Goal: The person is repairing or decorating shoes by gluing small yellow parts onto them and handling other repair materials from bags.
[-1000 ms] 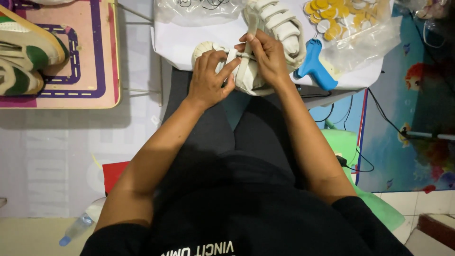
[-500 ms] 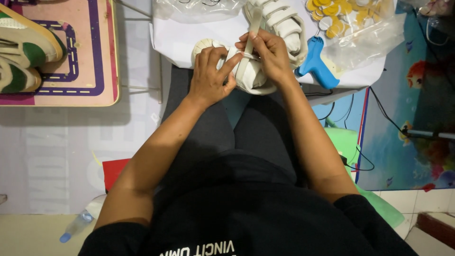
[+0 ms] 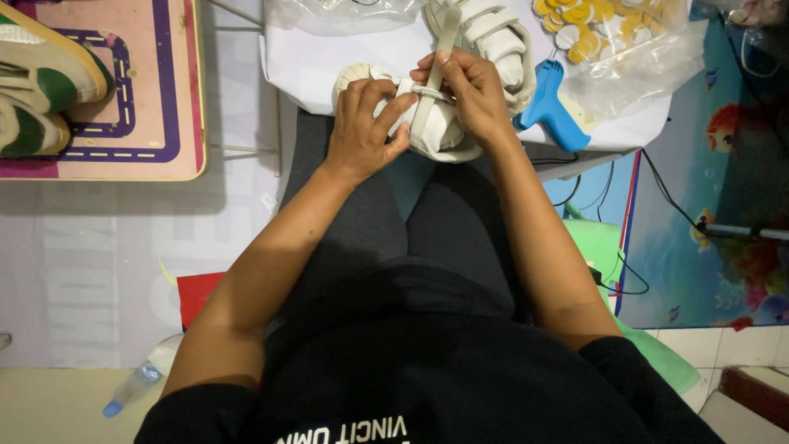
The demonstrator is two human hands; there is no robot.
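Two white sandals, one blue glue gun (image 3: 552, 111) beside the fingers, left hand (image 3: 362, 131) clamping near sandal (image 3: 427, 123), right hand (image 3: 472, 94) pinching its strap (image 3: 440, 57), second sandal (image 3: 493, 37) lying beyond

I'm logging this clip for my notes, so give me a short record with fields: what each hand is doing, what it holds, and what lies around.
left hand: left hand grips the cream-white strapped sandal from its left side
right hand: right hand pinches the sandal's pale flat strap, which is pulled upward
surface: white sheet-covered board over the lap
nearby right: light blue plastic glue gun; clear plastic bag of yellow and white round discs
behind: second cream-white strapped sandal
far left: green and white sneakers on a pink mat
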